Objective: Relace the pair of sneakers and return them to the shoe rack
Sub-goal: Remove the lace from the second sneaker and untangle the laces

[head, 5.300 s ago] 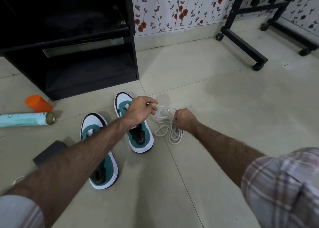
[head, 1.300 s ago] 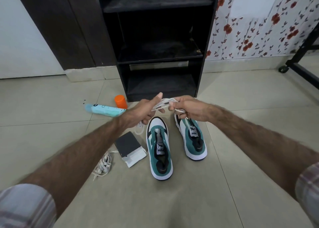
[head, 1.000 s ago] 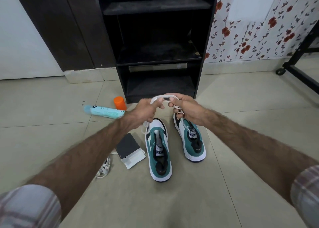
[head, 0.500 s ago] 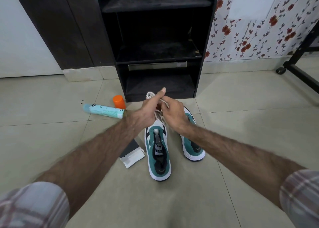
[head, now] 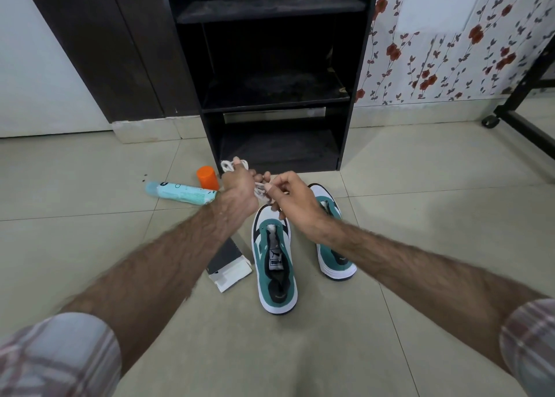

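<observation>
hands parted slightly, lace between, tiled floor

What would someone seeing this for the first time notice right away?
Two hands meet mid-frame over the floor, the left hand and right hand both gripping a white lace. Just below them two teal and white sneakers stand side by side, unlaced, toes toward a black shoe rack that shows nothing on its shelves. Left of the hands lie a light blue can and an orange cap.
</observation>
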